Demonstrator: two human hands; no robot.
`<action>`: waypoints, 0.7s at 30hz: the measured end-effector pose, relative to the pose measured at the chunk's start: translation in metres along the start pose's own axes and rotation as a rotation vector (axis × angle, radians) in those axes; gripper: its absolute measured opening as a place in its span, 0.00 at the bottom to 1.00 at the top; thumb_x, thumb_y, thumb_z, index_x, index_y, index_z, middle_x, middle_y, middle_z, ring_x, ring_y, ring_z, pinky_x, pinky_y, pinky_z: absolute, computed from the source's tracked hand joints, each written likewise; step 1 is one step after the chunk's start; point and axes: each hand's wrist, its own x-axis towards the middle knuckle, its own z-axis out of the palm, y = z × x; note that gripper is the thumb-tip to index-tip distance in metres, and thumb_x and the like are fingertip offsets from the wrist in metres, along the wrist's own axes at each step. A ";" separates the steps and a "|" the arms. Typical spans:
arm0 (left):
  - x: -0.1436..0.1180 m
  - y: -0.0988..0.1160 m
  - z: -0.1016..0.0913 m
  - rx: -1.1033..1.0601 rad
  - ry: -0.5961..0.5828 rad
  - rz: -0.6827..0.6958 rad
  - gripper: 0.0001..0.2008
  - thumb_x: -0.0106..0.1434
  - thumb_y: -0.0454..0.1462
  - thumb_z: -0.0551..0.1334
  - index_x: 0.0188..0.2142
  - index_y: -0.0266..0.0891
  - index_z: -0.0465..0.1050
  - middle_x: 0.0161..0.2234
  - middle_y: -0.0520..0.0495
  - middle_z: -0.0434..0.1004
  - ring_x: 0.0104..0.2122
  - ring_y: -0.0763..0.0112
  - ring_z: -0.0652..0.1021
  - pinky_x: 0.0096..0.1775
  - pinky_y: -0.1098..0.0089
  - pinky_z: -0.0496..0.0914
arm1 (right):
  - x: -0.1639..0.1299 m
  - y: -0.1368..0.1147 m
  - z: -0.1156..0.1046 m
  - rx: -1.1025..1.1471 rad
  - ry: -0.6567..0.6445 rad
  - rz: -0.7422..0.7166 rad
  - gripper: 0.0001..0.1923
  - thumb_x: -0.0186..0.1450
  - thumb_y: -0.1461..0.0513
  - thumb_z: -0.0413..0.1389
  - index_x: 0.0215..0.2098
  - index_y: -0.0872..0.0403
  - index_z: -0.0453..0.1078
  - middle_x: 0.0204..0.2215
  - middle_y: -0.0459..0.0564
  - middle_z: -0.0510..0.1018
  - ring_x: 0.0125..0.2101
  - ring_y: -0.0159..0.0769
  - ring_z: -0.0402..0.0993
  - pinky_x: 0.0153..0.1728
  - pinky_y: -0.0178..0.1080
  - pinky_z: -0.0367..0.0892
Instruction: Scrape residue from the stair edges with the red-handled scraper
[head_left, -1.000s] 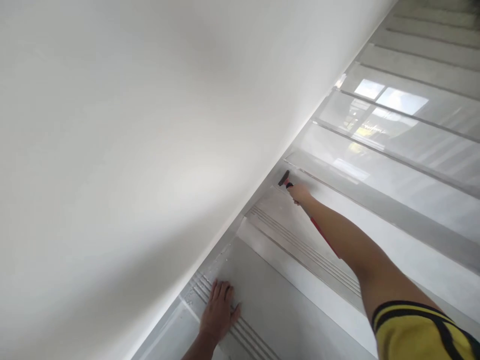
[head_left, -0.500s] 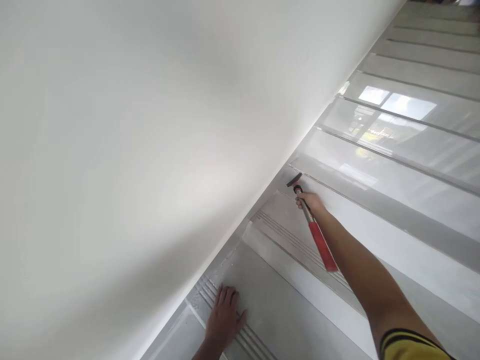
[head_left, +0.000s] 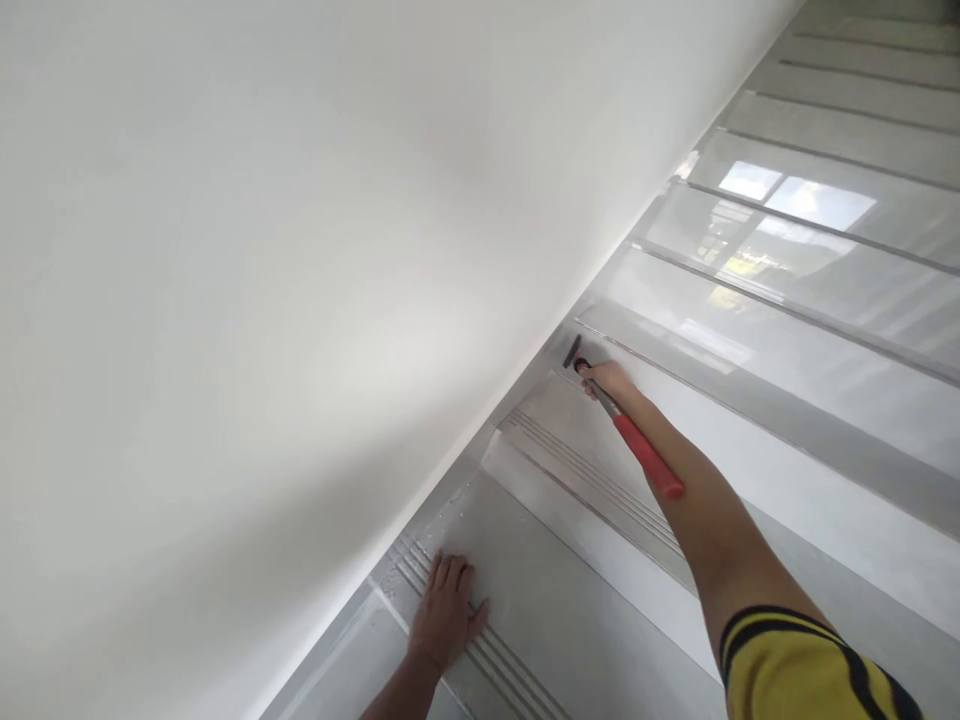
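My right hand (head_left: pixel 609 382) is wrapped round the metal shaft of a scraper (head_left: pixel 646 455) with a red grip. Its dark, wide blade sits near the skirting at the wall's foot, by the inner corner of a stair. The red end of the handle points back over my forearm. Lower down, my left hand (head_left: pixel 444 612) lies palm down with fingers stretched across the grooved edge of a grey step (head_left: pixel 540 590). Small pale specks show on the step beside the skirting, close to my left fingertips.
A smooth white wall (head_left: pixel 285 300) fills the left side. Glossy grey stairs (head_left: pixel 825 330) with grooved edges run up to the upper right, reflecting a window. A grey skirting (head_left: pixel 450 490) follows the wall down the flight.
My right hand has moved up and left with the scraper, its blade turned steeper and closer to the wall. My left hand stays on the same step.
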 end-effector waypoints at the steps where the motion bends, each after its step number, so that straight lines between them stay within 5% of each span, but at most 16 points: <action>1: 0.000 0.001 -0.001 -0.009 -0.007 0.000 0.16 0.58 0.45 0.57 0.42 0.39 0.69 0.41 0.45 0.70 0.46 0.58 0.69 0.56 0.50 0.57 | 0.001 0.002 0.002 0.017 0.007 0.023 0.05 0.55 0.65 0.57 0.28 0.61 0.68 0.14 0.49 0.69 0.15 0.32 0.67 0.14 0.32 0.62; 7: 0.001 0.004 -0.004 -0.011 -0.014 -0.036 0.15 0.59 0.45 0.56 0.41 0.38 0.69 0.40 0.45 0.70 0.45 0.59 0.70 0.56 0.50 0.57 | 0.005 0.003 0.019 0.015 0.039 0.025 0.06 0.55 0.65 0.57 0.28 0.63 0.68 0.15 0.50 0.70 0.14 0.32 0.67 0.13 0.32 0.62; 14: 0.001 0.002 0.000 -0.022 0.023 -0.023 0.16 0.57 0.44 0.58 0.41 0.37 0.69 0.40 0.45 0.70 0.45 0.59 0.70 0.56 0.50 0.58 | -0.033 0.047 -0.050 0.058 0.102 0.039 0.09 0.55 0.63 0.60 0.31 0.63 0.70 0.19 0.51 0.73 0.13 0.29 0.66 0.12 0.32 0.61; 17: 0.001 0.002 0.001 -0.021 0.017 -0.019 0.16 0.57 0.44 0.58 0.41 0.37 0.70 0.40 0.44 0.70 0.45 0.59 0.70 0.56 0.50 0.58 | -0.033 0.031 -0.049 0.043 0.093 0.043 0.08 0.54 0.64 0.59 0.29 0.63 0.70 0.17 0.51 0.72 0.13 0.30 0.65 0.12 0.32 0.61; 21: 0.001 0.002 0.001 -0.026 0.018 -0.032 0.16 0.56 0.44 0.59 0.41 0.37 0.70 0.40 0.45 0.70 0.45 0.59 0.69 0.56 0.51 0.58 | -0.011 -0.012 -0.012 0.024 0.046 0.032 0.06 0.54 0.66 0.59 0.26 0.63 0.68 0.14 0.50 0.70 0.13 0.32 0.66 0.12 0.33 0.61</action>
